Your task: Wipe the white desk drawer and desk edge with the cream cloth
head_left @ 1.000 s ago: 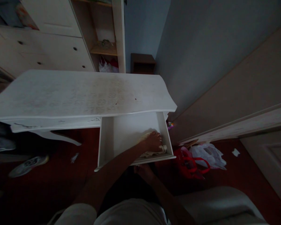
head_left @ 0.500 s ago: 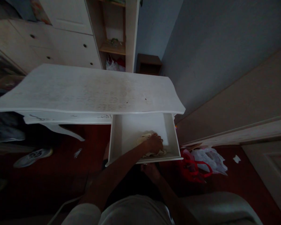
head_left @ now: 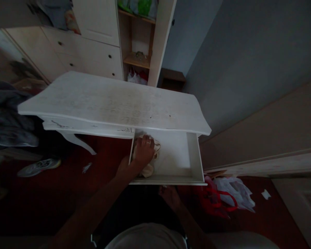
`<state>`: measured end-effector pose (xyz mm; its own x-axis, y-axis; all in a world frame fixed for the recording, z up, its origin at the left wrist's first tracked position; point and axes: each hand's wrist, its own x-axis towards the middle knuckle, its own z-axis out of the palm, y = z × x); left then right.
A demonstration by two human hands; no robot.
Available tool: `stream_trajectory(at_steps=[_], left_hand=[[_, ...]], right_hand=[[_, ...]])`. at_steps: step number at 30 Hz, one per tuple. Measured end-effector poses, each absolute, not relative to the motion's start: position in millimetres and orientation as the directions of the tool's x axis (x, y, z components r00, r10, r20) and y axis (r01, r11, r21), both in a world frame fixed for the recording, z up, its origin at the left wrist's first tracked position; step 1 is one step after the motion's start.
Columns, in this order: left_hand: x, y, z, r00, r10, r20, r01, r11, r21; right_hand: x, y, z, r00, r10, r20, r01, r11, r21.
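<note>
My left hand reaches into the pulled-out white drawer and is closed over a cream cloth, pressing it against the drawer's left side. A ring shows on one finger. The bunched cloth spreads out past the fingers toward the drawer's front. Just below the drawer's front edge, in shadow, is my right hand. Its fingers are curled, and whatever they hold, if anything, cannot be made out. Above the drawer lies the white tabletop, with grey-brown smudges and two small dark spots.
Right of the drawer, a red bag and a white plastic bag lie on the dark red floor. A shoe is at the left. Behind the table stand a white cabinet and an open-shelved unit. A wall bounds the right.
My left hand has slid the cloth from the drawer's front right over to its left side. My right hand stays below the drawer front. The view has shifted somewhat.
</note>
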<state>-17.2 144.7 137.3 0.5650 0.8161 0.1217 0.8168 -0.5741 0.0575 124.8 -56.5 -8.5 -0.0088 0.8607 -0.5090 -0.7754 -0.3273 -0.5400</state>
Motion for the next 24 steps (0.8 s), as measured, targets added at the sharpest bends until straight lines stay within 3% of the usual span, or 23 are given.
stream_trajectory(at_steps=[3, 7, 24], left_hand=[[-12.5, 126.7, 141.5, 0.429, 0.903, -0.02, 0.898, -0.423, 0.12], [-4.8, 131.0, 130.0, 0.387, 0.913, -0.128, 0.919, -0.37, 0.136], [42.9, 207.9, 114.3, 0.524, 0.844, 0.111, 0.832, -0.535, 0.145]], right_hand=[[123.9, -55.6, -6.1, 0.016, 0.841, -0.541, -0.769, -0.336, -0.545], [121.8, -54.6, 0.1, 0.052, 0.831, -0.554, -0.756, -0.33, -0.565], [111.8, -49.5, -6.7, 0.089, 0.836, -0.542, -0.733, -0.314, -0.603]])
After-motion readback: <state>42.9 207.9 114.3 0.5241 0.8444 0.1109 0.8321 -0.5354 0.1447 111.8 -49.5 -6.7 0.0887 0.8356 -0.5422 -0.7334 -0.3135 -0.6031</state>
